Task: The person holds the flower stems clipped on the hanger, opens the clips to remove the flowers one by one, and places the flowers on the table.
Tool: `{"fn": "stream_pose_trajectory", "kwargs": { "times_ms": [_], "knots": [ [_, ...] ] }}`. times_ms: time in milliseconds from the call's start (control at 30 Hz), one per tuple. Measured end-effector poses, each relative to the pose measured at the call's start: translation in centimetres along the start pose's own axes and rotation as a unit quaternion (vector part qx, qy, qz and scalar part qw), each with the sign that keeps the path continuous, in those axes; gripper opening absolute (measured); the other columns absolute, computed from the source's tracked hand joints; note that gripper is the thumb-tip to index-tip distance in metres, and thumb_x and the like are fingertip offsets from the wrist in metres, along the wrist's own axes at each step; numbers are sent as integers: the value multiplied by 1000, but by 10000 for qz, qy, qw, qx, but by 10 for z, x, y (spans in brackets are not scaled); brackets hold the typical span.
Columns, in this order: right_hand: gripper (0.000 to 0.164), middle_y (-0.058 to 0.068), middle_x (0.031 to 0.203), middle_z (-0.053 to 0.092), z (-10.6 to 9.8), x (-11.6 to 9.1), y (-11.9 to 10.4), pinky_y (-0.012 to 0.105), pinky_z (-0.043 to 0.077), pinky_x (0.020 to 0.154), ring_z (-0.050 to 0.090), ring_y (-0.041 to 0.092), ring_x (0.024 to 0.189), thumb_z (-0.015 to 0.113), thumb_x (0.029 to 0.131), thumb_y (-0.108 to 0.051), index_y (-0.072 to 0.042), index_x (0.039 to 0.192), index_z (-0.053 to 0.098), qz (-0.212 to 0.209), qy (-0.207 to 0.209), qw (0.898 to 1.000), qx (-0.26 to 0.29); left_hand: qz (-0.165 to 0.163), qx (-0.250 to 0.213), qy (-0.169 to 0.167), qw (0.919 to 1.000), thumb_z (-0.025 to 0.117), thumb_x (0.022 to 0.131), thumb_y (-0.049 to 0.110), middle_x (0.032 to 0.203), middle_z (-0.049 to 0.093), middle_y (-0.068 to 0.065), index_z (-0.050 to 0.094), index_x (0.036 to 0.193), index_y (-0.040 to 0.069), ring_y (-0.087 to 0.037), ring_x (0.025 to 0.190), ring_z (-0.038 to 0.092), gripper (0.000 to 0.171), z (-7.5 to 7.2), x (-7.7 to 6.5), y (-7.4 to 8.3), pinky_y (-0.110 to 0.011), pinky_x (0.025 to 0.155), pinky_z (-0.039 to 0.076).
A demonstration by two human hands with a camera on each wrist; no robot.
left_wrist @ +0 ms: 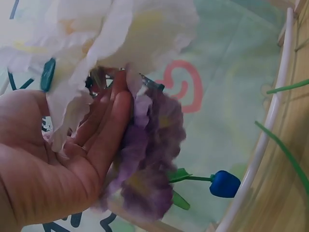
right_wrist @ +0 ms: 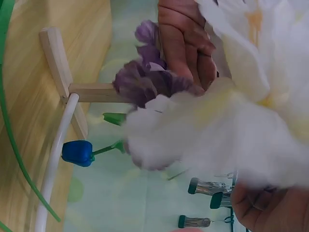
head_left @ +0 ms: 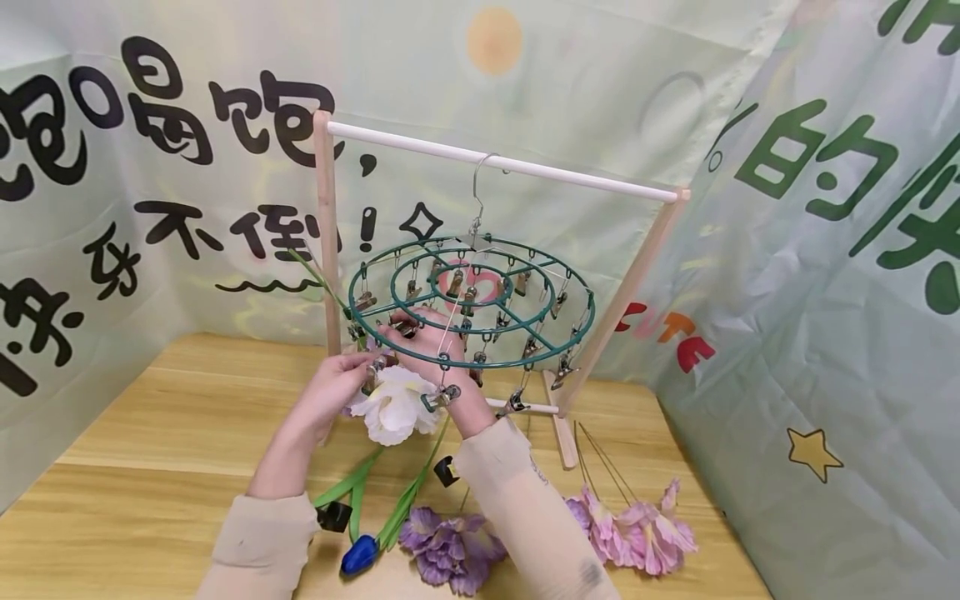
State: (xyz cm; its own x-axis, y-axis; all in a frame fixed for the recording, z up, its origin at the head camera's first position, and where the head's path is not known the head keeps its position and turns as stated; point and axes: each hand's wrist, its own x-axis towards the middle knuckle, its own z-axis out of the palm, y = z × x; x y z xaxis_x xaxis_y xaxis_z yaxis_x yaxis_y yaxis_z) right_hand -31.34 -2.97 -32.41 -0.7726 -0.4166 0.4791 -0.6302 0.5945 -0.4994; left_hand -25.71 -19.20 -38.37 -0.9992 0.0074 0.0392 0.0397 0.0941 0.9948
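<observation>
A green round hanger with metal clips hangs from the stand. In the head view, my left hand pinches a metal clip at the hanger's left side. Just below it hangs a white flower, which fills much of both wrist views. My right hand reaches under the rings with bent fingers; clips and petals hide what its fingertips touch. Purple petals lie against the left fingers in the left wrist view. Beyond them a blue tulip hangs head down.
A white rod on wooden posts carries the hanger. On the wooden table lie another blue tulip, purple flowers and pink flowers. Printed cloth stands behind and beside the table.
</observation>
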Motion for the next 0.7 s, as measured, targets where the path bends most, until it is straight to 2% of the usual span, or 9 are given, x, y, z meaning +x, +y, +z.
{"fn": "stream_pose_trajectory", "kwargs": {
  "times_ms": [67,167,267,400,500,567,633,700],
  "knots": [
    [19,6,96,76,-2,0,-1,26,52,71,70,21,85,71,98,-26,-10,104,78,83,-34,9999,131,25,-60,-20,10000,45,104,7,109,56,-9,55,143,-10,-3,50,39,44,2,1,0,-20,44,34],
    [18,4,97,77,-2,0,-3,25,53,72,72,20,87,73,97,-27,-11,103,78,208,-73,9997,147,19,-159,-77,9998,44,102,5,126,50,-14,52,145,-10,-3,48,38,46,4,1,0,-19,43,33],
    [16,5,94,77,0,2,-2,23,52,73,72,19,87,74,97,-26,-10,99,76,151,-131,9995,263,-23,-244,-97,9997,46,102,6,139,50,-20,50,147,-9,-1,54,46,48,6,2,0,-19,48,40],
    [16,4,92,77,1,1,-1,23,51,72,72,19,87,75,96,-26,-11,97,75,213,-150,9993,262,-154,-420,-34,9990,44,102,5,130,58,-23,45,149,-12,1,60,50,50,8,4,-4,-17,55,45],
    [16,1,93,76,2,0,0,22,50,70,70,15,85,75,95,-28,-13,99,75,347,-154,9991,199,-250,-645,-9,9976,41,102,4,126,55,-19,37,151,-16,1,57,44,53,9,7,-8,-17,56,43],
    [17,1,92,75,3,-1,1,23,51,67,69,14,80,75,95,-27,-12,101,74,452,-227,9976,468,-287,-961,-134,9949,39,102,2,123,56,-18,33,153,-16,1,64,51,55,9,9,-11,-16,62,47],
    [18,1,88,74,2,-2,1,22,51,65,68,12,75,76,95,-28,-11,100,73,526,-248,9954,764,-288,-1290,-334,9907,38,99,-2,123,57,-12,31,153,-17,-1,75,57,57,9,10,-13,-17,69,51],
    [19,1,85,73,1,-3,1,22,51,64,66,10,72,77,95,-28,-11,99,72,578,-238,9925,1053,-294,-1566,-542,9857,37,96,-4,115,63,-10,31,153,-15,-6,87,63,59,9,11,-14,-18,72,54]
  ]
}}
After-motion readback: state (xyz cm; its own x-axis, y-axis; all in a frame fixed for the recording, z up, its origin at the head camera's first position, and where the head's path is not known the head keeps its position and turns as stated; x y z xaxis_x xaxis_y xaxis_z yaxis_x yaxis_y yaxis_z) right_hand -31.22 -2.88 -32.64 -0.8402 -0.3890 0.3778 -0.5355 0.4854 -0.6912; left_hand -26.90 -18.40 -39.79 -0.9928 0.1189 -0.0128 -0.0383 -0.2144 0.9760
